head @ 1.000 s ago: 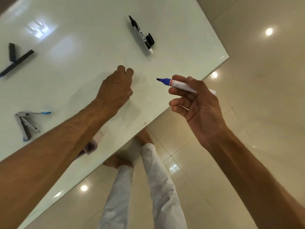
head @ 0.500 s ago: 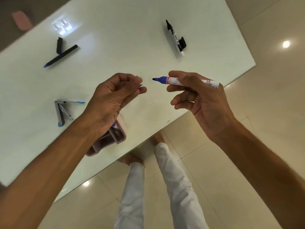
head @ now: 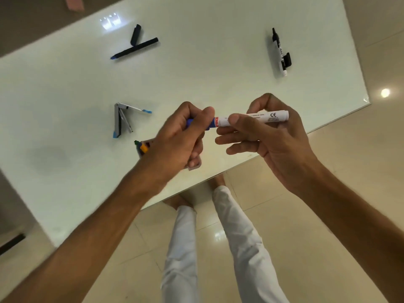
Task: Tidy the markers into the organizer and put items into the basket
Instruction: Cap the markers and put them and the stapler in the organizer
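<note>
My right hand grips the white barrel of a blue marker above the table's near edge. Over the marker's blue end, my left hand holds the blue cap, fingers curled round it. Under my left hand the pink organizer is mostly hidden, with coloured markers showing at its left. A black marker with its loose cap lies at the far right. A dark blue pen and its cap lie at the far middle.
An open stapler with blue tips lies on the white glass table left of my hands. The table edge runs diagonally below my hands. My white trouser legs and feet stand on the tiled floor beneath. A pink object sits at the top left.
My left hand picked up the blue cap from the table and brought it onto the marker's tip. My right hand kept the marker and shifted slightly. The view moved right and back.
</note>
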The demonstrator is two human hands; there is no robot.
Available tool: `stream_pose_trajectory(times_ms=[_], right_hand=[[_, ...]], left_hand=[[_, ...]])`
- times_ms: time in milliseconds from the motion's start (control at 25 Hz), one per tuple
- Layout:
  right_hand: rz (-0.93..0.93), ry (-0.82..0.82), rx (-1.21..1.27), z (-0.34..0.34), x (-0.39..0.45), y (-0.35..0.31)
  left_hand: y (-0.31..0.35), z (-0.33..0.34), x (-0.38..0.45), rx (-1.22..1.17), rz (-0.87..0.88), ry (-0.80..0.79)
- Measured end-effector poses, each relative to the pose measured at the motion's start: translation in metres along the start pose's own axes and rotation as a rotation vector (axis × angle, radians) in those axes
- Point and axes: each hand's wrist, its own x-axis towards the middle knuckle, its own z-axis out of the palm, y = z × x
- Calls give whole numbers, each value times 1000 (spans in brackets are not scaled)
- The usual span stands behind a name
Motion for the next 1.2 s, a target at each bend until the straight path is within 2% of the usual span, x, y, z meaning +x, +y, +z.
stream_pose_trajectory(times_ms=[120,240,320,360,440,520,560,600,640,720,760,840,1000,1200], right_hand=[[-87,-45,-207,32,-11,-12],[-234,-67,-457,66,-17,-17],[-290,-97,-424,87,-19,-9],[-285,-128,-402,95,-20,1],[-241,-203,-490,108,-28,25],[-224,-236,-571,112,-30,48],[-211,-189,-590,110,-25,53],[-174,-97,-635,105,-18,55],[-123,15,-694,98,-9,54],[-35,179,-741,74,12,55],[-32,202,-748,63,18,58],[-44,155,-773,47,23,66],[-14,33,-839,41,20,85],[-193,-9,-1047,52,20,110]], left_hand=[[-7,-22,-22,-150,-15,97],[-11,-43,-48,-298,42,177],[-9,-58,-63,-373,137,195],[-5,-65,-66,-332,192,212],[6,-69,-68,-80,282,189],[16,-65,-61,390,374,81],[20,-64,-56,590,399,51],[22,-65,-50,689,388,60],[23,-71,-44,695,345,98],[20,-96,-31,525,252,269],[15,-111,-26,414,213,373],[0,-134,-23,285,141,475],[-31,-131,-31,206,25,489],[-36,-98,-28,189,4,407]])
